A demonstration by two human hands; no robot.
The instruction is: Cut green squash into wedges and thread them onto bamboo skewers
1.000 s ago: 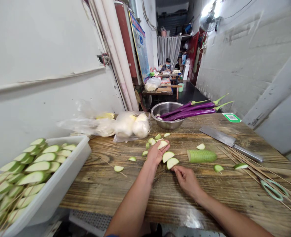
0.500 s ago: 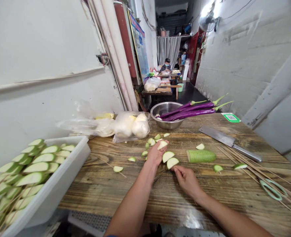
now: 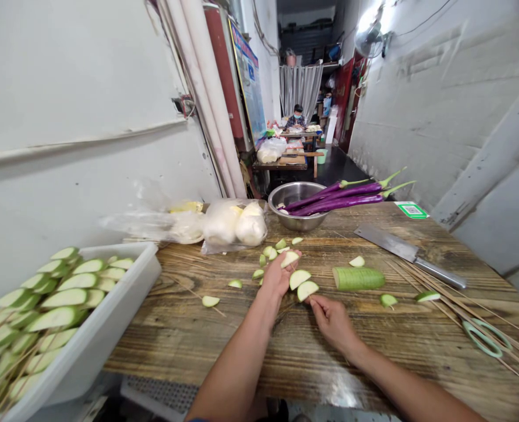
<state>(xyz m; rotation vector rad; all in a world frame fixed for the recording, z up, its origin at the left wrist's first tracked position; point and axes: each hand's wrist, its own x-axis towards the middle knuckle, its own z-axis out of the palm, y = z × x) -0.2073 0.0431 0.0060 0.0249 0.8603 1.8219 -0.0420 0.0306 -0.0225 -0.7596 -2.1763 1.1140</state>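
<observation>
My left hand (image 3: 278, 276) holds a pale half-moon zucchini slice (image 3: 289, 259) at its fingertips. Two more zucchini slices (image 3: 304, 282) sit in a row between my hands, threaded on a thin wooden skewer that is mostly hidden behind them. Pinched at the near end of that skewer is my right hand (image 3: 333, 319), its fingers closed. To the right lies a cut zucchini piece (image 3: 358, 278), sliced across but still together. Loose small zucchini bits (image 3: 268, 252) are scattered just beyond my left hand.
A white tub (image 3: 147, 264) full of skewered slices stands at the left. Bagged white vegetables (image 3: 237, 224) and a steel bowl (image 3: 297, 221) with purple eggplants (image 3: 336, 197) are at the back. A cleaver (image 3: 389, 242), loose skewers (image 3: 444, 299) and scissors (image 3: 483, 340) lie right. Someone sits far behind.
</observation>
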